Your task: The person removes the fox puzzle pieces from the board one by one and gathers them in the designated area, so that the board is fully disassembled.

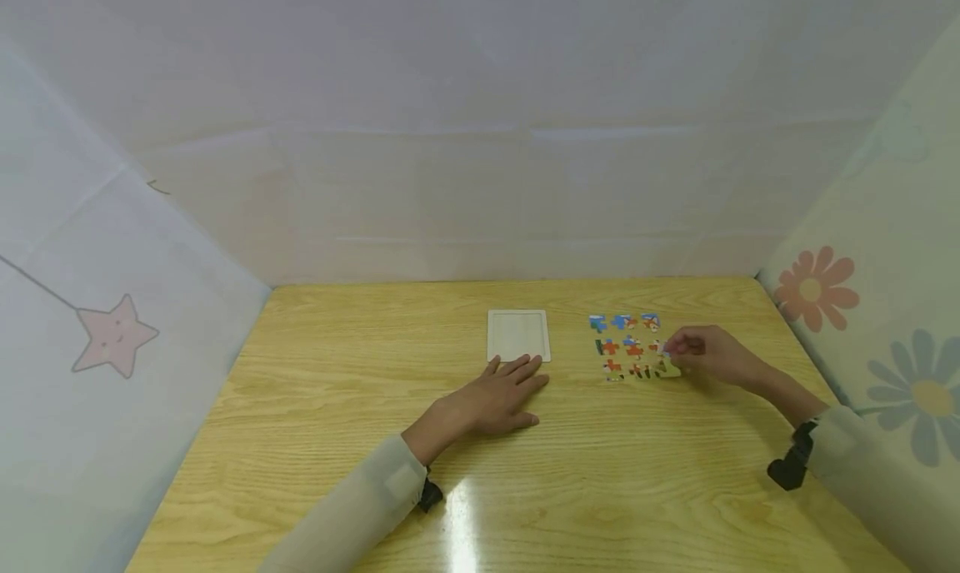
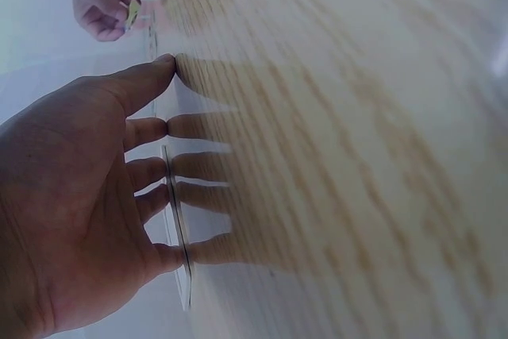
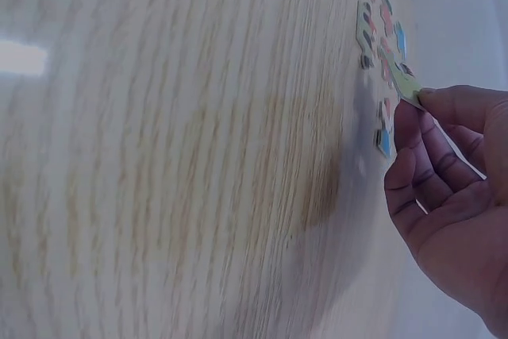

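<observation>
A pale square puzzle tray (image 1: pixel 519 333) lies on the table near the middle in the head view. The left hand (image 1: pixel 495 400) is spread flat, its fingertips touching the tray's near edge; in the left wrist view the fingers (image 2: pixel 147 171) are straight. To the right, the right hand (image 1: pixel 711 356) pinches a yellow-green jigsaw piece (image 3: pixel 406 87) between thumb and fingers, tilted just above the table. Several other jigsaw pieces (image 1: pixel 611 347), in blue, red, white and green, lie loosely in rows left of the right hand.
The wooden table (image 1: pixel 360 348) is bordered by pale fabric walls (image 1: pixel 420 181) at the back and both sides. A black wrist strap (image 1: pixel 791 460) sits on the right wrist, and another black mount (image 1: pixel 430 494) shows at the left wrist.
</observation>
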`<action>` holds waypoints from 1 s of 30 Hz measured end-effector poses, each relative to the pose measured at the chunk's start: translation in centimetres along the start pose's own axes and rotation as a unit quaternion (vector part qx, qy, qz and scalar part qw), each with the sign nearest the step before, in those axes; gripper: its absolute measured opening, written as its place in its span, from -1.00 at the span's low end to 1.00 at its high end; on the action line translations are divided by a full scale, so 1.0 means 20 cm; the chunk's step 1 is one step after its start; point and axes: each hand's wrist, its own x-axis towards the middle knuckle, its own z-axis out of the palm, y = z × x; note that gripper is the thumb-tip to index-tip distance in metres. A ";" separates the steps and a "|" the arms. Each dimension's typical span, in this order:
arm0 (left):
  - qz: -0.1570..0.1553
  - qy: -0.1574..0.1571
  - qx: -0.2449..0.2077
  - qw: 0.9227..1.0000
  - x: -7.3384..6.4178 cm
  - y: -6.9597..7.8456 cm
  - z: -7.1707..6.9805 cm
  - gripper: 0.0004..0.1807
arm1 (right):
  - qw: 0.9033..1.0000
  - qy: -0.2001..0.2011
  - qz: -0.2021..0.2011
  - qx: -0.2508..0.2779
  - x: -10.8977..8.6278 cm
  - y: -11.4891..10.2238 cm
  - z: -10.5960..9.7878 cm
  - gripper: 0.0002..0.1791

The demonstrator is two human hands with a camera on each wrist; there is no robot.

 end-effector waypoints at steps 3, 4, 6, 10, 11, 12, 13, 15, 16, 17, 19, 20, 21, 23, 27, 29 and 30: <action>0.000 0.000 0.000 1.000 0.00 0.00 0.00 -0.20 | 1.000 -0.004 0.001 -0.005 -0.01 0.02 -0.01 -0.80; -0.001 0.000 0.000 1.000 0.00 0.00 0.00 -0.20 | 1.000 -0.005 0.001 -0.007 -0.02 0.03 -0.02 -0.80; -0.001 0.000 0.000 1.000 0.00 0.00 0.00 -0.20 | 1.000 -0.007 0.000 -0.010 -0.02 0.05 -0.02 -0.81; -0.001 0.000 -0.001 1.000 0.00 0.00 0.00 -0.20 | 1.000 -0.007 0.000 -0.025 -0.03 0.08 -0.03 -0.85; 0.000 0.000 -0.001 1.000 0.00 0.00 0.00 -0.20 | 1.000 -0.005 0.000 -0.031 -0.03 0.08 -0.03 -0.86; 0.001 0.000 -0.001 1.000 0.00 0.00 0.00 -0.20 | 0.999 -0.005 -0.001 -0.037 -0.03 0.08 -0.03 -0.86; 0.001 0.000 -0.001 1.000 0.00 0.00 0.00 -0.20 | 0.999 -0.005 0.000 -0.043 -0.03 0.08 -0.02 -0.87; 0.001 -0.001 0.000 1.000 0.00 0.00 0.00 -0.20 | 0.999 -0.004 -0.001 -0.053 -0.04 0.07 -0.02 -0.88; 0.001 -0.001 0.000 1.000 0.00 0.00 0.00 -0.20 | 0.998 -0.004 -0.003 -0.058 -0.04 0.07 -0.02 -0.88; 0.001 -0.001 0.000 1.000 0.00 0.00 0.00 -0.20 | 0.998 -0.004 -0.005 -0.063 -0.04 0.07 -0.02 -0.88; 0.001 -0.001 0.000 1.000 0.00 0.01 0.00 -0.20 | 0.998 -0.005 -0.007 -0.066 -0.04 0.06 -0.02 -0.89; 0.001 -0.002 0.000 1.000 -0.01 0.01 0.00 -0.20 | 0.997 -0.004 -0.008 -0.070 -0.04 0.06 -0.02 -0.89; 0.001 -0.002 0.001 1.000 -0.01 0.01 0.00 -0.21 | 0.997 -0.003 -0.008 -0.074 -0.04 0.06 -0.02 -0.89; 0.001 -0.002 0.001 1.000 -0.01 0.01 -0.01 -0.21 | 0.997 -0.003 -0.008 -0.082 -0.04 0.05 -0.02 -0.89; 0.001 -0.001 0.002 1.000 -0.01 0.01 -0.01 -0.21 | 0.995 0.000 -0.008 -0.096 -0.04 0.05 -0.02 -0.88; 0.001 -0.001 0.003 1.000 -0.01 0.01 -0.01 -0.21 | 0.995 0.002 -0.010 -0.100 -0.04 0.05 -0.02 -0.89; 0.001 -0.002 0.004 1.000 -0.01 0.01 -0.01 -0.21 | 0.995 0.003 -0.011 -0.101 -0.04 0.05 -0.02 -0.89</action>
